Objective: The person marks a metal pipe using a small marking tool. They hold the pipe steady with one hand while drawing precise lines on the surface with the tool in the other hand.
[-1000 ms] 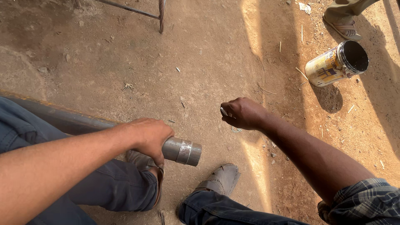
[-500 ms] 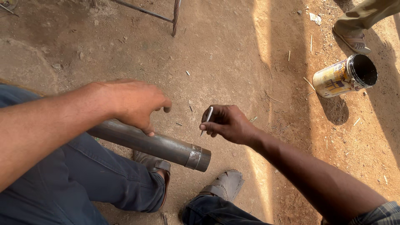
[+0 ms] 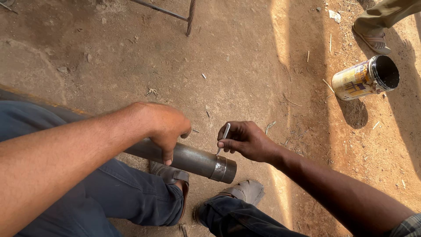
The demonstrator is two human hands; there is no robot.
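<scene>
Steel pipe [image 3: 193, 159]: lying across the lap and over the sandalled feet, open end [image 3: 224, 169] jutting out above the dirt floor [image 3: 245, 66], near end hidden under the left forearm. Bright cleaned band just behind the open end, rest of the wall dull grey.

Left hand [image 3: 164, 127] draped over the top of the pipe, fingers [image 3: 168, 153] curled down its side, touching, thumb side lifted; looks like a steadying press to stop it rolling, not a full wrap.

Right hand [image 3: 245, 141] just beside the bright band, fingers together, pinched on a thin pale marking stick [image 3: 223, 138], tip angled down onto the pipe wall near the band. Wrist low, forearm coming in from the right; grip pen-like, suited to fine marking.

Pipe end raised off the ground by the legs, so whole circumference reachable.

Elsewhere: open tin can [image 3: 366, 79] on its side, well apart, upper right; another person's sandalled foot [image 3: 376, 40] beyond it; twisted rebar [image 3: 189, 17] at top.
</scene>
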